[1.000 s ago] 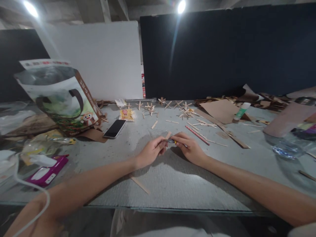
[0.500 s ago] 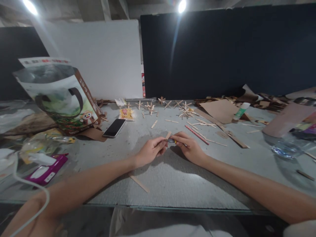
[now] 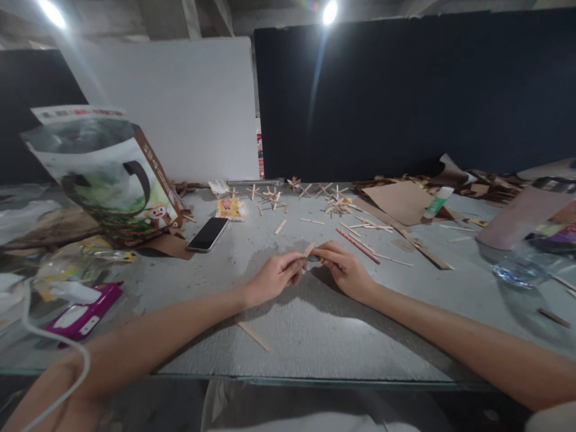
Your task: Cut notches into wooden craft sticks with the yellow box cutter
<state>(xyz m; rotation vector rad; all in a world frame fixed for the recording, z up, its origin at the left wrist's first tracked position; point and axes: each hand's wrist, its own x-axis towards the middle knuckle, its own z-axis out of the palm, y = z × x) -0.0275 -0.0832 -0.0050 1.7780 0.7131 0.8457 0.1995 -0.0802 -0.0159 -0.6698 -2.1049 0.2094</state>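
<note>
Left hand [image 3: 270, 278], grip on a wooden stick [image 3: 309, 249] — right hand [image 3: 345, 273], grip around a small item [image 3: 315, 259], perhaps a tool.

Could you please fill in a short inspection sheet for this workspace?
Surface: grey table, scuffed, with loose sticks scattered on it.
Items in hand: pale wooden stick; small item with a yellow part, too small to identify.
Clutter: phone, large printed bag, purple item, glue stick, cardboard.
Hands: left hand pinches the wooden stick; right hand grips the small item.
Cables: white cable passes in front of the left arm in this view.
Surroundings: white panel and black panel behind the table.
</note>
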